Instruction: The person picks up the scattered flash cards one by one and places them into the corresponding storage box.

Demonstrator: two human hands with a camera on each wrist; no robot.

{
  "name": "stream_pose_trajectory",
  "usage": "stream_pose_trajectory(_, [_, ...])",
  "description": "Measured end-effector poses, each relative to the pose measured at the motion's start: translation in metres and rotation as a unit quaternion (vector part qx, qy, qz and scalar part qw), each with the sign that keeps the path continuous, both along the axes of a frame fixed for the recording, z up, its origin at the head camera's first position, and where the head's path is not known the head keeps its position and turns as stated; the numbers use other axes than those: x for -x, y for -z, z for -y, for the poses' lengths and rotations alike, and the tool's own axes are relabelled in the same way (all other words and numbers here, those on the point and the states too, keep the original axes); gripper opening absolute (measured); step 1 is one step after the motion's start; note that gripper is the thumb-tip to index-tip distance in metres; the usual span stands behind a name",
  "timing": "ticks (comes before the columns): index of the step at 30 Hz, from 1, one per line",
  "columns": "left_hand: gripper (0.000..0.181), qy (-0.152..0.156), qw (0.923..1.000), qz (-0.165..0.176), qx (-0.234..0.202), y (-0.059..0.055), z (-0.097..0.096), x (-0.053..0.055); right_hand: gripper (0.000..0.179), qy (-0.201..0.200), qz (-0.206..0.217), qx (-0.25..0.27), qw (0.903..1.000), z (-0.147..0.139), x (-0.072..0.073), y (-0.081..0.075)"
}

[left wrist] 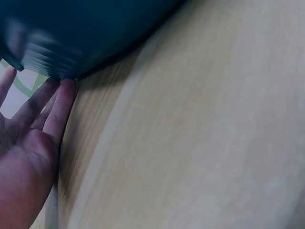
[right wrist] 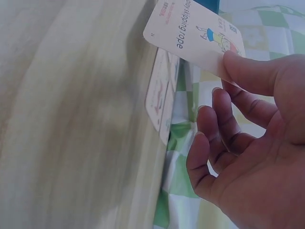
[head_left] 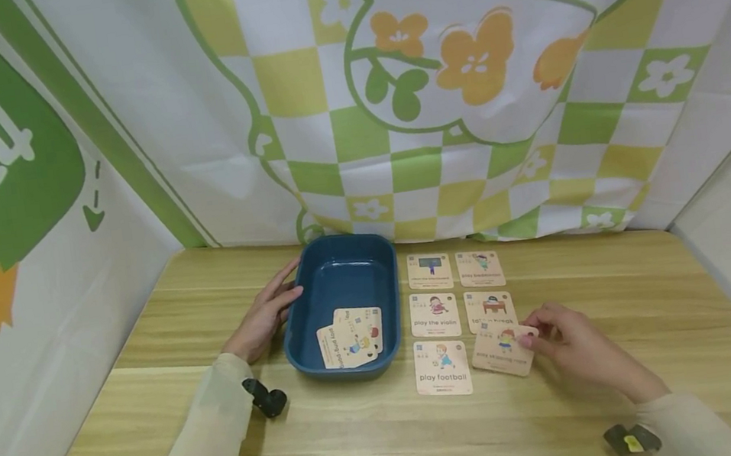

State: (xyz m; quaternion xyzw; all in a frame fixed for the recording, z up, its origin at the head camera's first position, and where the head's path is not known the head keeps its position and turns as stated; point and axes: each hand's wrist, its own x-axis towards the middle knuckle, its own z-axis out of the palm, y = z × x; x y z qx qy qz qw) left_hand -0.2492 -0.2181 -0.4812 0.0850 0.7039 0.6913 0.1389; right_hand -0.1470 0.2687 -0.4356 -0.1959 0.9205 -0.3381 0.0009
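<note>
My right hand [head_left: 579, 348] pinches one corner of a picture card [head_left: 501, 352] between thumb and forefinger. In the right wrist view the card [right wrist: 193, 36] reads "play slipping rope", and the other fingers bend loosely below it. It is tilted and overlaps the lower edge of the desk-picture card [head_left: 489, 306]. Beside it lies the "play football" card [head_left: 442, 368]. My left hand [head_left: 265, 322] rests against the outer left side of a dark blue plastic bin [head_left: 343, 374], its thumb near the rim. In the left wrist view straight fingertips [left wrist: 64, 95] touch the bin's underside edge.
Several cards [head_left: 360, 333] lie overlapping at the bin's near end. Right of the bin, cards stand in two columns, including a violin card [head_left: 434, 316], a blackboard card [head_left: 430, 272] and a badminton card [head_left: 480, 270]. A patterned curtain [head_left: 363, 159] hangs behind the wooden table [head_left: 367, 451].
</note>
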Motion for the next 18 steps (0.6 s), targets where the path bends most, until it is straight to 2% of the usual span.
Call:
stream_pose_trajectory(13, [0.062,0.001,1.0,-0.001,0.001,0.0,0.0,0.0,0.006,-0.012,-0.063,0.029,0.9975,0.014,0.005,-0.02])
stream_pose_trajectory(18, [0.062,0.001,1.0,-0.001,-0.001,0.001,0.0,0.001,0.005,0.003,-0.063,0.031,0.9975,0.024,0.006,-0.031])
